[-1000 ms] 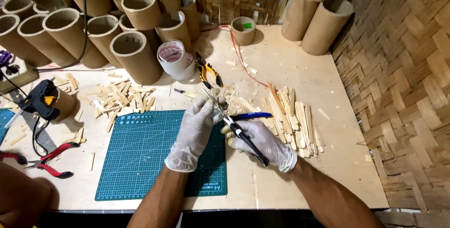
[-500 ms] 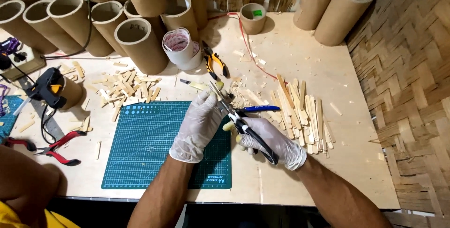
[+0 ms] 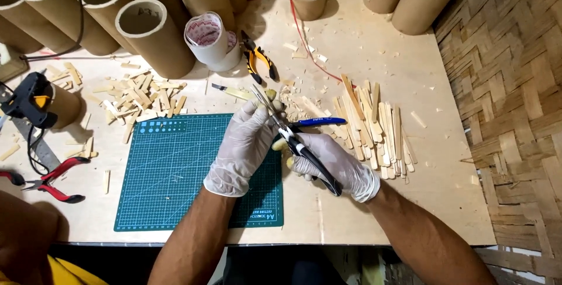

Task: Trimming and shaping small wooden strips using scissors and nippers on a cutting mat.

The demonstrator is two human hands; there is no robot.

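- Woven bamboo panels close the right side of the scene, and the pale wooden worktable carries rows of brown cardboard tubes along its back edge.
- Head view, the hands: the left hand, in a white glove, is closed with its fingertips pinching a small pale wood sliver above the right edge of the green cutting mat. The right hand, also gloved, is clenched around the black handles of the long-nosed pliers, and their thin tips meet the sliver at the left fingertips.
- Head view, what has changed: compared with one second ago, both hands stay joined at the same place and the grip looks the same; mainly the camera has come closer and lower. So the work on the sliver seems to continue, not to finish.
- Head view, the surroundings: a blue pen lies just beside the hands, a row of flat bamboo sticks to the right, short cut wood pieces to the left, orange-handled pliers behind, and red-handled cutters near the left edge.
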